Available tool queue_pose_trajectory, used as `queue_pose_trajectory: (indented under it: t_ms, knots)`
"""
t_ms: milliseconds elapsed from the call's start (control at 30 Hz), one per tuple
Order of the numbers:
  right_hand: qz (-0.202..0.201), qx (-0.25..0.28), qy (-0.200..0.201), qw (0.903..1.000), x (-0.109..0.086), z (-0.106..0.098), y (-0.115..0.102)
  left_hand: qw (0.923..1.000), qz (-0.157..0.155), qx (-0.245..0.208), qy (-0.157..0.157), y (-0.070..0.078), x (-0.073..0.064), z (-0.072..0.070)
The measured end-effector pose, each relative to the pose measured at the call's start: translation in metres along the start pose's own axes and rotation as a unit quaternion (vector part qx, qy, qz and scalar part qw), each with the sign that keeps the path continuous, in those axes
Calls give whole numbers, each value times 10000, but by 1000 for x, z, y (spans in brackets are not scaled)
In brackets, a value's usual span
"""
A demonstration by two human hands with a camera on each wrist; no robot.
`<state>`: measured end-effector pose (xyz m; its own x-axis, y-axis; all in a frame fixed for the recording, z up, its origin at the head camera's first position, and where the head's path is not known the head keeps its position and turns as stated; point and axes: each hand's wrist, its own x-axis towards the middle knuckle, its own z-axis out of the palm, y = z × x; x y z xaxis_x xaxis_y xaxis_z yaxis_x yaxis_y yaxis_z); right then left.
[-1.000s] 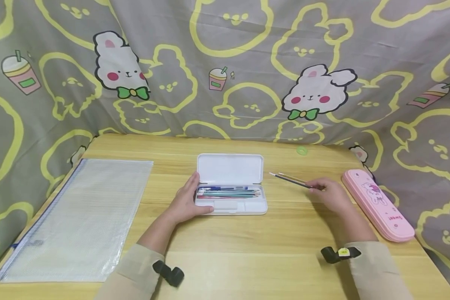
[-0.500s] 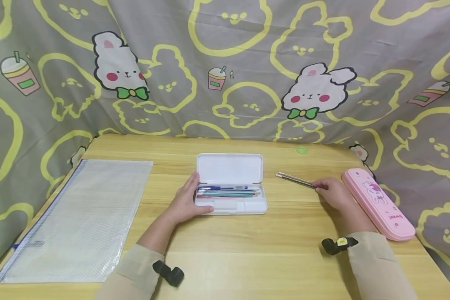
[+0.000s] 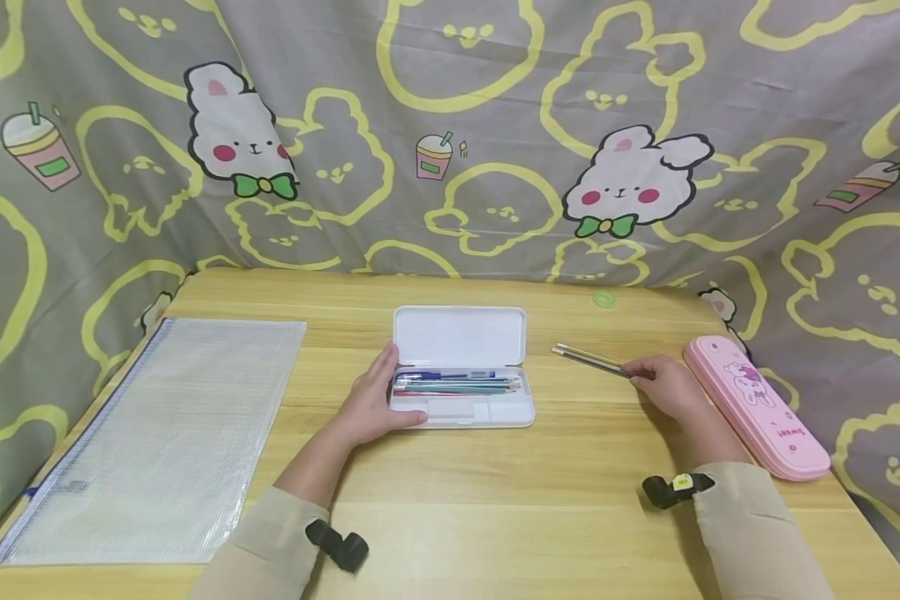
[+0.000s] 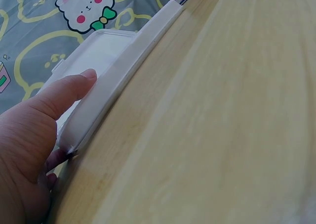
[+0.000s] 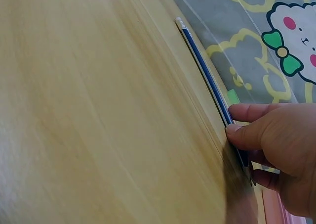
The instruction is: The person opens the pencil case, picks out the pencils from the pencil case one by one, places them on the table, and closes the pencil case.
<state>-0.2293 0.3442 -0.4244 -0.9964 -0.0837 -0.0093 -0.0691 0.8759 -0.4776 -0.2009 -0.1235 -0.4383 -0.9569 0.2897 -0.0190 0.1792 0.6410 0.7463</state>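
Note:
A white pencil case (image 3: 461, 337) lies with its lid raised in the middle of the table. Inside it are a blue pen (image 3: 442, 377), several pencils (image 3: 457, 388) and a white eraser (image 3: 452, 409). My left hand (image 3: 371, 404) holds the case's left end, thumb over the front rim and fingers along the side. To the right, my right hand (image 3: 663, 387) pinches two slim pencils (image 3: 591, 359) near one end; their eraser ends point left toward the case. The right wrist view shows a dark blue pencil (image 5: 205, 66) between thumb and index finger, close over the wood.
A pink pencil case (image 3: 757, 408) with a rabbit print lies just right of my right hand. On the left rests a clear mesh zip pouch (image 3: 157, 442). A small green ring (image 3: 603, 299) is at the back, before a patterned curtain (image 3: 495, 208).
My right hand has shifted slightly right with the pencils, and their ends have drawn together and away from the white case. It is still over the last half second; the left hand stays put.

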Motion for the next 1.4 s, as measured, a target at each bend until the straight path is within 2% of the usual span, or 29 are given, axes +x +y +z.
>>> queue_pose_trajectory:
  t_ms: [233,367,467,700,867,1033,1267,1400]
  knots:
    - [15,-4,-20,10000,-1,-1,-4,10000,-21,-5,-11,-1,0,-1]
    - [84,101,47,9999,-6,-1,-14,10000,24,-5,-1,-2,0,0]
    - [25,291,159,9994,-9,2,-29,10000,35,-7,3,-2,0,0]
    - [-678,594,278,9955,-7,21,-83,10000,33,-14,7,-2,1,0]
    - [-1241,723,67,9896,-2,38,-121,10000,42,-46,14,-3,1,0]
    - [-1458,722,-364,9860,3,52,-149,10000,55,-62,40,-4,0,1]
    - [-1745,410,-936,9793,10,62,-164,9999,110,-75,54,-4,0,1]
    - [-1781,21,-1055,9783,12,65,-167,9999,108,-75,56,-4,0,1]
